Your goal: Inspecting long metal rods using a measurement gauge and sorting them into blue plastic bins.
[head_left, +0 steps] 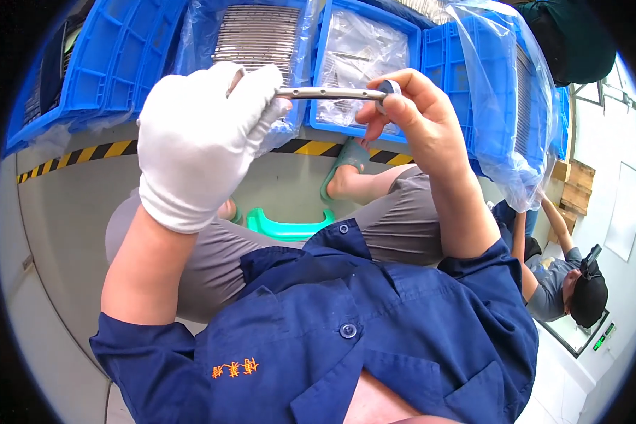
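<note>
My left hand (pixel 191 138), in a white glove, is closed around the left end of a narrow metal strip (pixel 338 93) with small round holes along it. The strip is held nearly level in front of me, above the crates' near edge. At its other end, my bare right hand (pixel 431 124) pinches a small round grey piece with a dark face (pixel 388 92) between thumb and fingers. The piece meets the strip's end; whether it is fixed to it I cannot tell. My glove hides the strip's left end.
Blue crates stand ahead; one holds stacked metal strips (pixel 256 39), another plastic-wrapped parts (pixel 364 53). A clear plastic bag (pixel 505 85) drapes the right crate. Black-yellow floor tape (pixel 113 150) runs before them. A green stool (pixel 290 228) shows between my legs. Another person (pixel 555 283) is at right.
</note>
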Demonstrator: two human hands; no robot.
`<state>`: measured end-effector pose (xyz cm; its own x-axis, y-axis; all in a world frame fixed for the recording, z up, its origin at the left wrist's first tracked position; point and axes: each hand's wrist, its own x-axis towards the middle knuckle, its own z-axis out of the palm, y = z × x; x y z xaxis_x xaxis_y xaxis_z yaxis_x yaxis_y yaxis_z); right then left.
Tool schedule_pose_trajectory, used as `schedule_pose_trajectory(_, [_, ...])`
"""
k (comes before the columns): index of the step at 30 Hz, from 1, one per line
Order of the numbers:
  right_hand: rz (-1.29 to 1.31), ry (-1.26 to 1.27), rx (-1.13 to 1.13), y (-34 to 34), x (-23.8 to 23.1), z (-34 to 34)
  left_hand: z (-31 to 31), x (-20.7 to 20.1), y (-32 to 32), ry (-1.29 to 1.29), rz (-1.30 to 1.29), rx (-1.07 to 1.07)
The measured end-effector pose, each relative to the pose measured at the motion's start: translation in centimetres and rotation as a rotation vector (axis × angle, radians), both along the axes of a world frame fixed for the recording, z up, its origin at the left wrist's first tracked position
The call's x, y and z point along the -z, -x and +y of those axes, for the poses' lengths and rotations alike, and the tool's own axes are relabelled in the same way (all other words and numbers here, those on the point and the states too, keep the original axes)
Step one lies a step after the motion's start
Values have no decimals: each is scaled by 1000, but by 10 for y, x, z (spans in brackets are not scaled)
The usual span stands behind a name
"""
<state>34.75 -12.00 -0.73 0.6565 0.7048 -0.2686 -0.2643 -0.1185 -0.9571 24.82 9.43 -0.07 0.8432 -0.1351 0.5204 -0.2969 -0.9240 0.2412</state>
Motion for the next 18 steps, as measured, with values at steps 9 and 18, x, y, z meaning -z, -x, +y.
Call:
schedule_pose_trajectory(9, [-885,77,-37,2,-8,1,-7,12,5,588,454,77])
schedule_pose_trajectory(18, [-245,-34,-202,-17,13,-6,-16,11,5,886,928,-37])
